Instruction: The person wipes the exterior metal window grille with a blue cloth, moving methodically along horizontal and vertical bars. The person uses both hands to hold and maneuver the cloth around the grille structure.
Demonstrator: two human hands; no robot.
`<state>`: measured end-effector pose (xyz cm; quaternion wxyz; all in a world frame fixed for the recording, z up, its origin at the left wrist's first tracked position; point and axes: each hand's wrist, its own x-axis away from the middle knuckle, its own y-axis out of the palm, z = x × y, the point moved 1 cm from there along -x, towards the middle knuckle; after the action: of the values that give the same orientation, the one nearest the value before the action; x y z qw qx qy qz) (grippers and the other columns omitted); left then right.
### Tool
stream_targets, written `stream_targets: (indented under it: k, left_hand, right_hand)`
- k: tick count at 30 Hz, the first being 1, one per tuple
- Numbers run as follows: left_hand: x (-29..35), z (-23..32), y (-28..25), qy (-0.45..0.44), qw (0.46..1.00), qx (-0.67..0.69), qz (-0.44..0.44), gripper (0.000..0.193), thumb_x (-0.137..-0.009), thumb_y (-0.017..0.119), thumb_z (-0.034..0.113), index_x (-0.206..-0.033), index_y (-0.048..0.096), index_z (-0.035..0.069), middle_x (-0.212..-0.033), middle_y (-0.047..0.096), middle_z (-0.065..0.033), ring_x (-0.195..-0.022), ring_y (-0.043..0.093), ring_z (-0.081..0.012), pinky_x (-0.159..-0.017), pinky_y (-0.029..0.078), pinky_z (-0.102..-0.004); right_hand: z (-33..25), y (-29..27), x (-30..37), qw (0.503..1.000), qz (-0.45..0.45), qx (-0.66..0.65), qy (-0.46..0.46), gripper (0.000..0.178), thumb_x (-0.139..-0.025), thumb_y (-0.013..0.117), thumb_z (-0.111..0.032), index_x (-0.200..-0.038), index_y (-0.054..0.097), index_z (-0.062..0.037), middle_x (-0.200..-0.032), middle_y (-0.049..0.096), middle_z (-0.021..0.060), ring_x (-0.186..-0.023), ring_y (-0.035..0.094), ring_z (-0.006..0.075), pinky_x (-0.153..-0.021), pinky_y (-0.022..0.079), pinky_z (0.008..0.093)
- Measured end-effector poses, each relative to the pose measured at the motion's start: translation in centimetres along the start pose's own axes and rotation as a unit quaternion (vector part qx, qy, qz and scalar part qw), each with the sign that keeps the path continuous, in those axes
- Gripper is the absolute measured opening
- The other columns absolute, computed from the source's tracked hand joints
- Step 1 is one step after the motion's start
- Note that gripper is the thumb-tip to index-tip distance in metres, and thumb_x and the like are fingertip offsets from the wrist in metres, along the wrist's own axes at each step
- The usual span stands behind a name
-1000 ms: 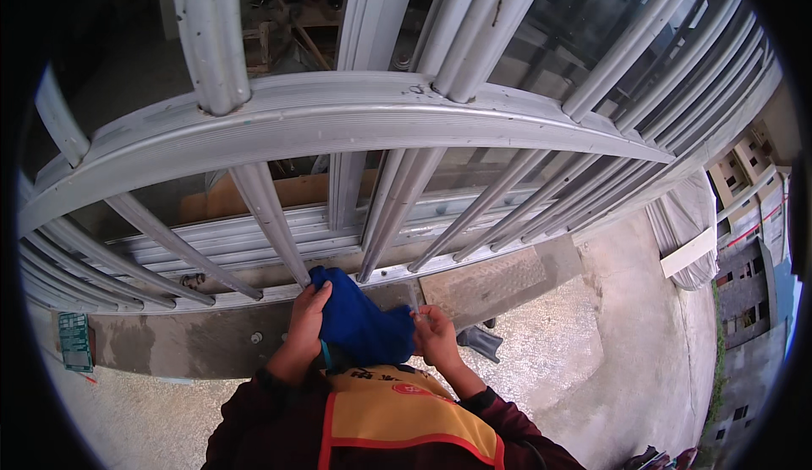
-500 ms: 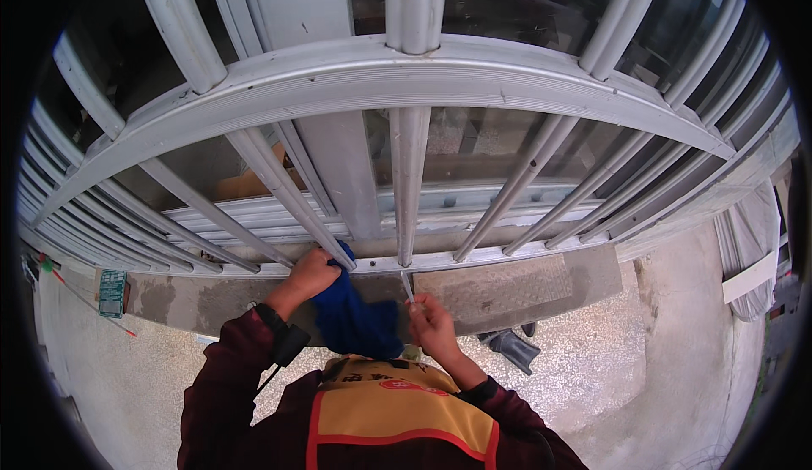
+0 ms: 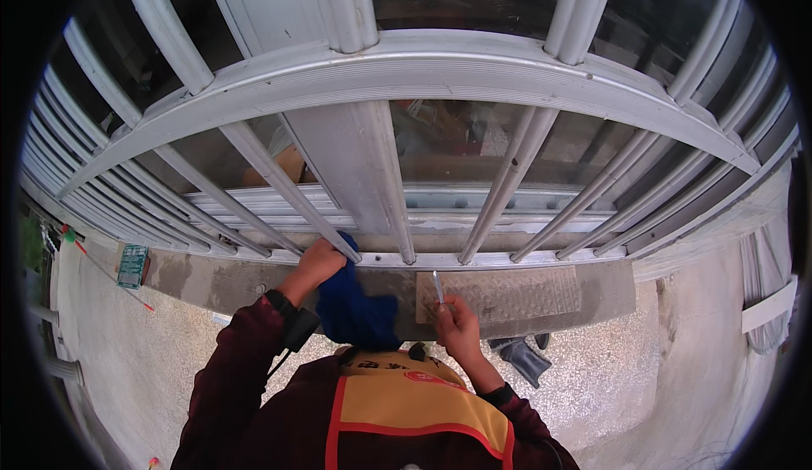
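My left hand (image 3: 321,262) is closed on a blue cloth (image 3: 356,303), bunched at the foot of a metal bar on the lower rail (image 3: 437,260). Most of the cloth hangs down over the grey ledge. In my right hand (image 3: 458,327) is a slim, pale tool with a narrow shaft (image 3: 437,287), pointing up toward the rail. Its tip stands apart from the rail, and its handle is hidden by my fingers, so its exact kind does not show.
A curved metal crossbar (image 3: 406,80) and upright bars (image 3: 505,191) stand before a window. On the ledge (image 3: 605,292) lies a textured tile-like patch (image 3: 516,294). A green box (image 3: 132,267) sits at the left end; a dark boot (image 3: 523,360) shows below, by grey sheeting (image 3: 765,259) far right.
My right hand has drawn the slim tool away from the rail and to the right. My left hand still grips the blue cloth. The whole view has shifted slightly.
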<state>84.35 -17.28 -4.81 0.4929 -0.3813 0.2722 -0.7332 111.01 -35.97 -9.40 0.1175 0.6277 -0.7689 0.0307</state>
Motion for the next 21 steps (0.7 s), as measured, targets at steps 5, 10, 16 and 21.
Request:
stream_targets:
  k: [5,10,16,21]
  left_hand:
    - [0.9,-1.0,0.7,-0.037,0.998,0.054,0.015,0.025,-0.071,0.062,0.016,-0.091,0.069,0.001,-0.073,0.065,-0.0181,-0.076,0.067,-0.0305,-0.072,0.05,-0.0392]
    - [4.1,-2.8,1.5,-0.028,0.997,-0.016,0.076,0.032,-0.073,0.056,0.022,-0.099,0.072,0.011,-0.098,0.069,-0.0184,-0.095,0.064,-0.0415,-0.085,0.052,-0.0452]
    - [2.2,-4.5,3.1,-0.098,0.95,0.278,0.106,0.034,-0.077,0.056,0.025,-0.103,0.073,0.013,-0.103,0.07,-0.0145,-0.098,0.065,-0.0387,-0.087,0.052,-0.045]
    - [-0.3,-2.4,3.1,-0.028,0.996,0.039,0.071,0.036,-0.075,0.058,0.024,-0.107,0.072,0.013,-0.105,0.069,-0.0168,-0.099,0.064,-0.0376,-0.087,0.051,-0.0443]
  right_hand:
    - [-1.2,1.3,-0.4,0.998,-0.046,0.043,0.007,0.01,-0.1,0.052,-0.012,-0.106,0.058,-0.0059,-0.059,0.053,-0.0034,-0.052,0.046,0.003,-0.046,0.035,0.0233]
    - [-2.2,2.1,-1.3,0.993,-0.061,0.093,-0.029,0.01,-0.1,0.052,-0.012,-0.106,0.057,-0.0058,-0.058,0.051,-0.004,-0.051,0.045,0.0031,-0.045,0.034,0.0231]
    - [-2.3,1.8,-1.3,0.997,-0.06,0.043,-0.017,0.01,-0.101,0.05,-0.013,-0.108,0.054,-0.0073,-0.055,0.046,-0.0031,-0.043,0.039,0.0048,-0.039,0.03,0.0238]
    - [-2.2,3.4,-0.9,0.994,-0.066,0.092,-0.007,0.01,-0.101,0.052,-0.014,-0.106,0.055,-0.0068,-0.055,0.047,-0.0029,-0.043,0.041,0.0046,-0.04,0.031,0.0232]
